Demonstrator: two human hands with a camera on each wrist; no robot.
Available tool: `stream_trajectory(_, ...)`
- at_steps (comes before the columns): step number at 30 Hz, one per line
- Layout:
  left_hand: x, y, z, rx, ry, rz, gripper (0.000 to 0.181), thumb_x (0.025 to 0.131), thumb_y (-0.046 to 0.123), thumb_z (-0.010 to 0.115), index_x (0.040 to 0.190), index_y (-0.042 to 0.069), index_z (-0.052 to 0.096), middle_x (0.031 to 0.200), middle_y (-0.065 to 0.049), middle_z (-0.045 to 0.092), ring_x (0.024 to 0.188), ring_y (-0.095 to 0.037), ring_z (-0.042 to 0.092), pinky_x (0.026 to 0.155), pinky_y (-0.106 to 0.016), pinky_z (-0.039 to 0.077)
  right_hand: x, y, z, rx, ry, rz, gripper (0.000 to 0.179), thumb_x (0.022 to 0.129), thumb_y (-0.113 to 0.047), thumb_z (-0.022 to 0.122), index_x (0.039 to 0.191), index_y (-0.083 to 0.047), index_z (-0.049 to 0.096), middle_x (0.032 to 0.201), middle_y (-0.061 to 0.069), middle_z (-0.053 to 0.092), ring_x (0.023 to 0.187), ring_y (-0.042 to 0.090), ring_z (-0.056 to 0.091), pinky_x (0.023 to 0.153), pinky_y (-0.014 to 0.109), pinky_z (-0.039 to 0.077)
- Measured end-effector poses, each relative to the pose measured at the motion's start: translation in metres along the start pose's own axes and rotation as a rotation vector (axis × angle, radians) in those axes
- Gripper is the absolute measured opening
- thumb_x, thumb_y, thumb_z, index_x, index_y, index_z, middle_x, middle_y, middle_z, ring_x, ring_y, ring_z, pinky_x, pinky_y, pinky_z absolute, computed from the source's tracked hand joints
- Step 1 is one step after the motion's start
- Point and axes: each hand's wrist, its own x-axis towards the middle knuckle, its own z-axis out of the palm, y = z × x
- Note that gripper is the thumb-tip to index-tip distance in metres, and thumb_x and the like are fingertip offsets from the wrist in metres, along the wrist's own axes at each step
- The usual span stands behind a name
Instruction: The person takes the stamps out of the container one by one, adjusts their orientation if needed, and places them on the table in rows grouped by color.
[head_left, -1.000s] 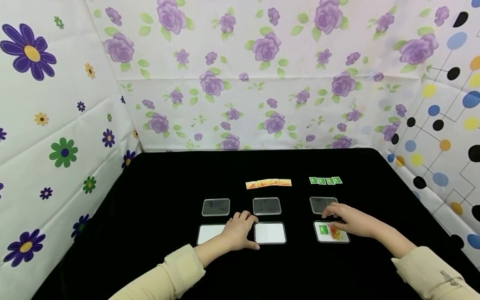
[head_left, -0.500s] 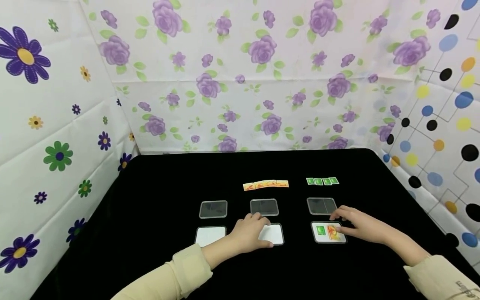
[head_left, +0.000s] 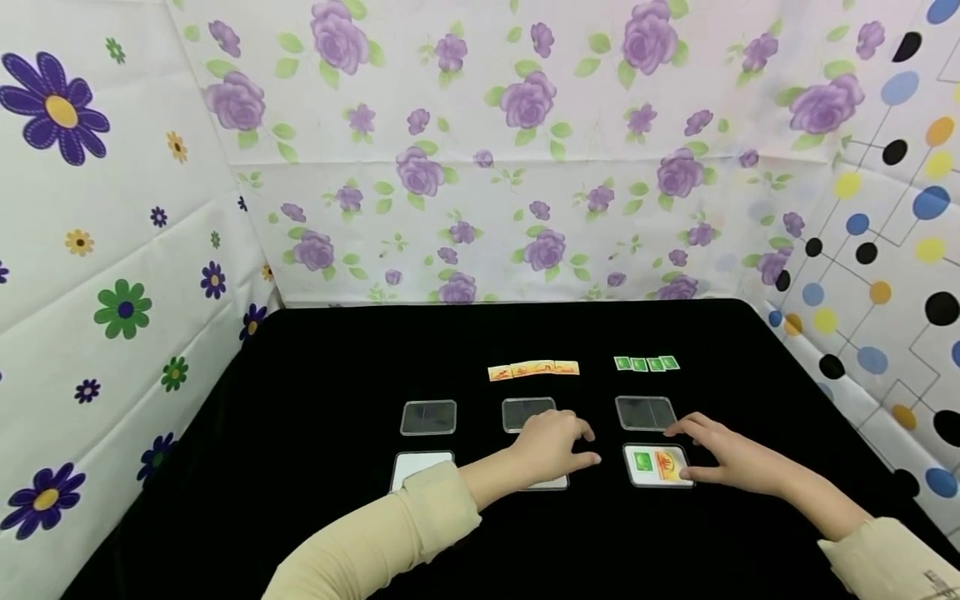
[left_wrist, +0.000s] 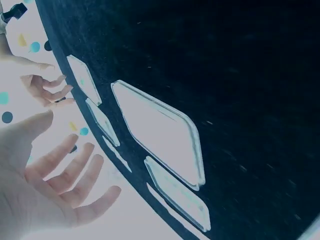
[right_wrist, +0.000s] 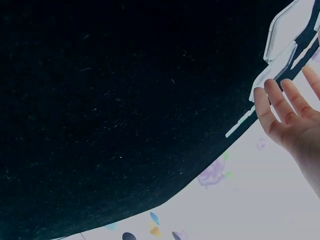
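My left hand (head_left: 555, 450) hovers over the middle white card case, hiding most of it. In the left wrist view its fingers (left_wrist: 75, 175) are spread and hold nothing. At the right lies a black-rimmed case (head_left: 636, 478) with a white card bearing a green sticker (head_left: 642, 462) and an orange-yellow sticker (head_left: 667, 465). My right hand (head_left: 727, 458) is at that case's right side, thumb tip by its edge; whether it touches cannot be told. In the right wrist view its fingers (right_wrist: 282, 102) are extended and hold nothing.
Three clear lids (head_left: 428, 417) lie in a row behind the cases. Another white card case (head_left: 420, 468) lies at the left, partly behind the left sleeve. Farther back are strips of orange stickers (head_left: 534, 369) and green stickers (head_left: 647, 364) on the black tablecloth (head_left: 360, 350).
My left hand has moved right, from between the left and middle cases to over the middle one and past it. My right hand has drawn slightly right, uncovering the orange-yellow sticker.
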Motion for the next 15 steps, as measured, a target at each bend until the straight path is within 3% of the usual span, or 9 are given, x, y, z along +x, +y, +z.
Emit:
stream_trajectory(9, 0.024, 0.017, 0.011, -0.015, 0.010, 0.011, 0.023, 0.087, 0.032, 0.067, 0.103, 0.017, 0.071, 0.098, 0.003, 0.071, 0.088, -0.004, 0.063, 0.074, -0.016, 0.048, 0.005, -0.005, 0.003, -0.029, -0.040, 0.088, 0.061, 0.082, -0.041, 0.070, 0.125, -0.004, 0.050, 0.120, 0.010, 0.052, 0.103, 0.028, 0.056, 0.081, 0.037, 0.051)
stream_trajectory(15, 0.036, 0.023, 0.021, -0.015, 0.019, -0.005, 0.019, 0.087, 0.030, 0.067, 0.102, 0.018, 0.071, 0.095, 0.005, 0.070, 0.085, -0.002, 0.061, 0.072, -0.013, 0.044, 0.005, -0.004, 0.007, -0.022, -0.068, 0.103, 0.068, 0.080, -0.044, 0.071, 0.128, -0.003, 0.048, 0.119, 0.011, 0.051, 0.103, 0.030, 0.055, 0.081, 0.044, 0.050)
